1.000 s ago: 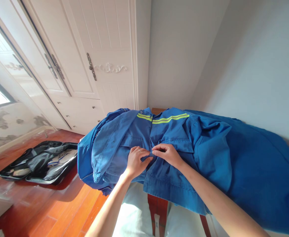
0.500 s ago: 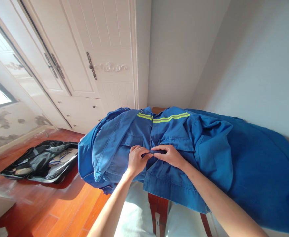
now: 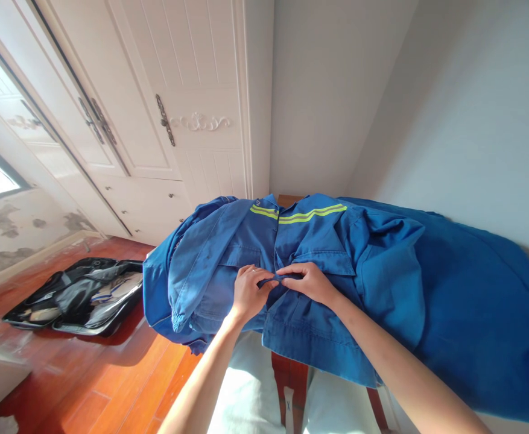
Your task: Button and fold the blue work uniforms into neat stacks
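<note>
"In the head view, where's the jacket?"

"The blue jacket (image 3: 312,244) lies spread in front of the person, collar at the far side, yellow stripes (image 3: 313,215) across its chest. More blue cloth (image 3: 476,313) stretches off to the right."

"And the hands?"

"Both are on its front opening, below the stripes. The left hand (image 3: 250,293) has thumb and fingers closed on a small fold of the jacket. The right hand (image 3: 313,282) pinches the same edge from the other side, its fingertips just beside the left ones."

"What's changed over the last second?"

"Little. The left thumb has come in closer to the right fingers, and the fold now shows more plainly between the two grips. The jacket itself has hardly shifted."

"Meaning what?"

"I'd judge the work is fine handling at one spot, each hand steadying cloth for the other. Whether there's a button under the fingertips, I can't tell; they cover it."

"Anything else near?"

"An open suitcase (image 3: 96,330) on the wooden floor (image 3: 128,380), left of the jacket, untouched."
</note>
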A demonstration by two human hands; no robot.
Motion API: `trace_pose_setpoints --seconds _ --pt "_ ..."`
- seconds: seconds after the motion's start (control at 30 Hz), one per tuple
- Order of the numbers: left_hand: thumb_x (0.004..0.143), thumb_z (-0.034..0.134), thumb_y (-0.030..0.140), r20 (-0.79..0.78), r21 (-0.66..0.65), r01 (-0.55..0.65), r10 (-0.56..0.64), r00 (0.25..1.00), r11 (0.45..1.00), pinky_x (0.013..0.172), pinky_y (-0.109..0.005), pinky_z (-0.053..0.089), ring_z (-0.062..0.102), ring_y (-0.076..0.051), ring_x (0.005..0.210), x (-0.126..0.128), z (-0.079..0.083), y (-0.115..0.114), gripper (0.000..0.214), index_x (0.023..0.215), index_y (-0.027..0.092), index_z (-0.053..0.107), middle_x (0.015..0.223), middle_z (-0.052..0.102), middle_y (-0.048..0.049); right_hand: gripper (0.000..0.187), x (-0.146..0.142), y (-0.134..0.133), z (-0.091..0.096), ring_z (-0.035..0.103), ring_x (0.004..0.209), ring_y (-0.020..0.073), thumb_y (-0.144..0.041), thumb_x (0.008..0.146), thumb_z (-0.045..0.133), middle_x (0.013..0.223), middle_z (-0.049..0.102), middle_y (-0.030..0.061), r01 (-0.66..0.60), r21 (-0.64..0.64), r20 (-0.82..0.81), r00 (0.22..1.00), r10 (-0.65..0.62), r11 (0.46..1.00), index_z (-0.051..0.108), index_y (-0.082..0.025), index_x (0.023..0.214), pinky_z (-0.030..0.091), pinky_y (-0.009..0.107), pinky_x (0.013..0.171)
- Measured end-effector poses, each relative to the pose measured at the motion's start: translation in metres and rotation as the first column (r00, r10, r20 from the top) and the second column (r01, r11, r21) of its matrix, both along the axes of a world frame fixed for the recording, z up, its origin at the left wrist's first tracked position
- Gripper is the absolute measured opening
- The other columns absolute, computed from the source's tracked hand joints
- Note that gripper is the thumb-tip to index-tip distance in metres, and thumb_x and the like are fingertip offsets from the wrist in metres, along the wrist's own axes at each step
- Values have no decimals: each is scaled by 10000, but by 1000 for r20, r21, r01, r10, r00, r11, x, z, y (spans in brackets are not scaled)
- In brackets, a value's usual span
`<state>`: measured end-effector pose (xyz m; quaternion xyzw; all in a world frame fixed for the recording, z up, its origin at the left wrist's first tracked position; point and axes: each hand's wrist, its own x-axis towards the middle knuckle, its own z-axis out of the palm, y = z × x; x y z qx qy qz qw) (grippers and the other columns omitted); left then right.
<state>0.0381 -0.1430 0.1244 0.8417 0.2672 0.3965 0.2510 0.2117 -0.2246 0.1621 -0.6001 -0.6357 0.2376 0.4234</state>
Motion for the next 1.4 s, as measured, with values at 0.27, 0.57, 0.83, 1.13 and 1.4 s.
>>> trace_pose_setpoints --seconds 0.27,0.57,0.83,1.13,1.4 --pt "756 773 272 66 -81 -64 70 995 995 982 -429 433 670 -208 899 1 2 -5 84 807 253 710 854 750 14 456 -2 -4 -2 705 973 239 -222 742 656 1005 762 43 40 45 -14 999 -39 998 681 -199 1197 511 412 968" --pt "813 716 284 244 -224 55 2 970 973 1005 -450 408 611 -245 1127 -4 -5 -7 392 1189 264 606 936 766 -20 540 -3 -5 -6 693 992 231 -194 772 648 1034 750 41 14 103 -3 1000 -14 995 596 -233 1308 514 416 966" --pt "815 709 223 235 -108 31 -5 972 994 956 -389 426 675 -195 960 -3 0 -8 262 1069 264 658 924 766 20 560 1 -2 -12 691 981 239 -250 768 677 1035 749 63 33 47 -42 999 -31 998 585 -194 1317 498 449 985" --pt "787 712 188 194 -212 38 4 981 976 982 -419 391 685 -217 974 -2 3 -8 286 1044 255 607 867 768 25 524 2 0 -6 692 970 227 -255 746 683 996 740 72 -19 -2 -110 994 19 1000 607 -160 1255 522 407 941" --pt "772 671 140 247 -261 164 -98 964 951 981 -392 429 707 -190 876 -2 1 -6 153 875 223 595 833 748 14 419 1 -2 -6 683 949 208 -214 742 653 954 722 52 -46 17 -68 997 48 999 644 -182 1160 522 380 924"
